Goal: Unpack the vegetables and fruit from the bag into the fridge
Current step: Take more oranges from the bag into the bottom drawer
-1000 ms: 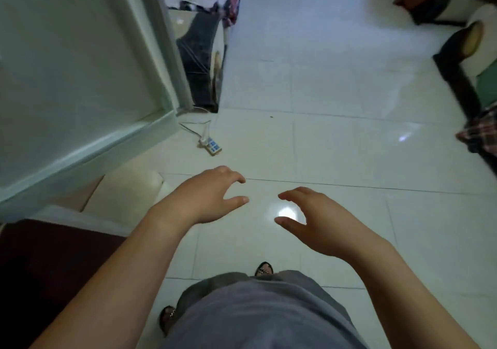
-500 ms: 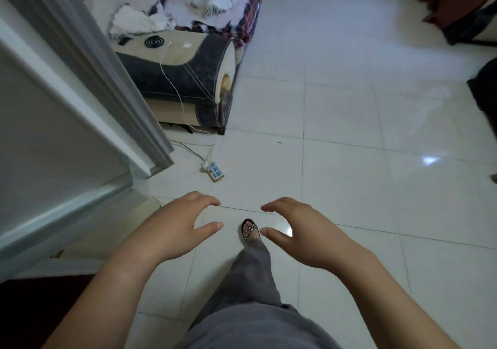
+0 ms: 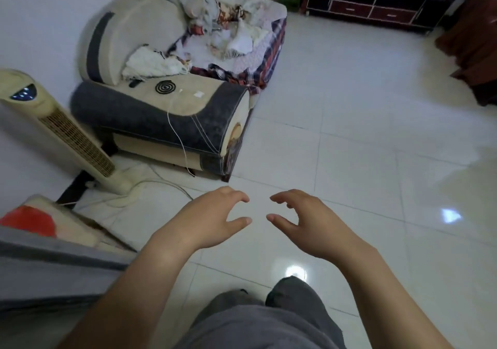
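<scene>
My left hand and my right hand hang side by side over the white tiled floor, palms down, fingers curled and spread, with nothing in either. No bag, fruit or vegetables show in the head view. At the lower left a grey slanted edge, possibly the fridge door, cuts into view. My grey trousers fill the bottom centre.
An armchair piled with cloths stands ahead on the left, a white cable hanging off its arm. A beige tower fan leans by the wall, cords on the floor beside it. A dark low cabinet lines the far wall. Brown furniture stands at right.
The view has swung up and left, away from the white-green fridge door, bringing the armchair and fan into sight. Both hands stay empty and have drawn closer together.
</scene>
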`<state>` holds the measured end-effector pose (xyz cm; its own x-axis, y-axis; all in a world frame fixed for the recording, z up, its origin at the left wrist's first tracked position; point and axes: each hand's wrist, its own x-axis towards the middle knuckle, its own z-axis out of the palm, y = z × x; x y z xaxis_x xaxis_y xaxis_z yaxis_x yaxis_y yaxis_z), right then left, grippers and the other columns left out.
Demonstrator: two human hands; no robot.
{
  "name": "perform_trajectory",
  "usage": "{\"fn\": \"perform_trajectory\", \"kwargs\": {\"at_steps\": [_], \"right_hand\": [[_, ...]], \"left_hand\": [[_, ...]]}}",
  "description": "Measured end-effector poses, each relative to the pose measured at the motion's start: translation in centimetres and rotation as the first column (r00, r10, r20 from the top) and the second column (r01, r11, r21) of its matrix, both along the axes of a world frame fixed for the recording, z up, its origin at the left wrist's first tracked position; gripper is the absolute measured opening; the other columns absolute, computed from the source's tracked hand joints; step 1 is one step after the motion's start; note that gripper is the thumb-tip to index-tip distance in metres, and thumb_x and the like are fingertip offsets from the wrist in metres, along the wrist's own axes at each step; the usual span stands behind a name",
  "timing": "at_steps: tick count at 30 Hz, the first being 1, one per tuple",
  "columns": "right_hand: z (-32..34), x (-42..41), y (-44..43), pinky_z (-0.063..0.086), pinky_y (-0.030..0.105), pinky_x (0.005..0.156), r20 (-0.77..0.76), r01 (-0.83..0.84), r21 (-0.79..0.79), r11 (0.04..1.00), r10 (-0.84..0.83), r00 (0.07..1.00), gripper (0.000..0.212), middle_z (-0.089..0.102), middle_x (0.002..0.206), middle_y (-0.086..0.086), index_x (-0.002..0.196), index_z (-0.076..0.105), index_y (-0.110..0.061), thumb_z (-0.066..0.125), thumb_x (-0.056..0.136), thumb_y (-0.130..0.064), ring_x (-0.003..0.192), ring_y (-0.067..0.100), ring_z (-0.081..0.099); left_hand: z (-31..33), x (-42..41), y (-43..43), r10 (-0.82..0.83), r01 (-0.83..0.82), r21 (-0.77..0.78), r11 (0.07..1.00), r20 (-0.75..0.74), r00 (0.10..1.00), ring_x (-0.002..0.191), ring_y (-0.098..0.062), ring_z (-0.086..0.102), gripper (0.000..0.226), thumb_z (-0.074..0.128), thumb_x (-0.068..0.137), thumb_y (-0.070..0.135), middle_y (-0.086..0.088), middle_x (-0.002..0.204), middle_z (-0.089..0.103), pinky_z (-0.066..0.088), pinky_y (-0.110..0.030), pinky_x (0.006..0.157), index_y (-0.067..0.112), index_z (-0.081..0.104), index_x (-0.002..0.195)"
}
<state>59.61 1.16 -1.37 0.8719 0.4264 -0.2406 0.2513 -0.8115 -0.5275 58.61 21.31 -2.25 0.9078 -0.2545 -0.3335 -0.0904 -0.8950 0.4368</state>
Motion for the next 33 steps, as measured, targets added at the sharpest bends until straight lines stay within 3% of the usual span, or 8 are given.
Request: {"fn": "perform_trajectory", "kwargs": {"at_steps": [4,9,14,19,23,33], "right_hand": [[-1.8,7.4,2.7,0.041,0.022,0.091,-0.041,-0.147,0.008,0.989,0.147,0.988,0.047,0.050,0.131,-0.012,0.132,0.042,-0.032,0.048,0.089,-0.051,0.113,0.007,0.049],[-4.1,17.8,7.7,0.039,0.021,0.095,-0.062,-0.345,0.041,0.938,0.347,0.936,0.055,0.044,0.138,-0.011,0.138,0.034,-0.032,0.048,0.089,-0.052,0.118,0.006,0.046],[-4.4,28.7,14.5,0.040,0.025,0.096,-0.066,-0.639,0.042,0.768,0.640,0.766,0.055,0.043,0.140,-0.005,0.139,0.035,-0.026,0.047,0.091,-0.049,0.119,0.011,0.047],[-3.9,36.5,20.3,0.043,0.025,0.091,-0.086,-0.765,0.047,0.642,0.766,0.637,0.053,0.044,0.136,-0.003,0.138,0.037,-0.025,0.050,0.091,-0.046,0.113,0.013,0.050],[-4.1,39.0,24.9,0.042,0.029,0.097,-0.117,-0.819,0.022,0.573,0.815,0.567,0.054,0.040,0.140,-0.004,0.137,0.036,-0.026,0.051,0.090,-0.047,0.120,0.014,0.046],[-4.8,36.1,39.9,0.035,0.022,0.099,-0.145,-0.953,-0.020,0.303,0.942,0.303,0.056,0.034,0.145,-0.007,0.139,0.032,-0.030,0.051,0.090,-0.047,0.123,0.009,0.043]], "left_hand": [[-0.4,3.9,2.3,0.161,-0.161,-0.041,0.986,0.007,0.987,0.115,-0.006,0.049,0.043,0.050,0.088,0.050,0.015,0.134,0.046,0.044,-0.031,0.096,0.037,0.045,0.128],[-1.5,8.7,6.7,0.391,-0.391,0.013,0.920,-0.042,0.919,0.114,-0.005,0.049,0.044,0.051,0.088,0.048,0.015,0.132,0.047,0.044,-0.028,0.094,0.035,0.044,0.130],[-1.8,15.2,10.3,0.606,-0.603,0.063,0.795,-0.130,0.785,0.119,-0.008,0.046,0.046,0.049,0.091,0.044,0.009,0.135,0.045,0.040,-0.028,0.098,0.028,0.042,0.133],[-1.1,19.9,12.6,0.728,-0.730,0.051,0.681,-0.152,0.668,0.128,-0.006,0.037,0.049,0.045,0.092,0.046,0.012,0.142,0.037,0.031,-0.025,0.104,0.031,0.035,0.138],[-1.0,21.1,14.9,0.836,-0.840,-0.013,0.543,-0.087,0.542,0.124,-0.004,0.040,0.047,0.049,0.090,0.047,0.015,0.139,0.040,0.036,-0.024,0.102,0.035,0.038,0.134],[-4.5,16.6,25.7,0.965,-0.972,-0.050,0.228,-0.123,0.233,0.119,-0.009,0.045,0.047,0.052,0.089,0.044,0.009,0.138,0.043,0.039,-0.027,0.099,0.031,0.042,0.133]]}}
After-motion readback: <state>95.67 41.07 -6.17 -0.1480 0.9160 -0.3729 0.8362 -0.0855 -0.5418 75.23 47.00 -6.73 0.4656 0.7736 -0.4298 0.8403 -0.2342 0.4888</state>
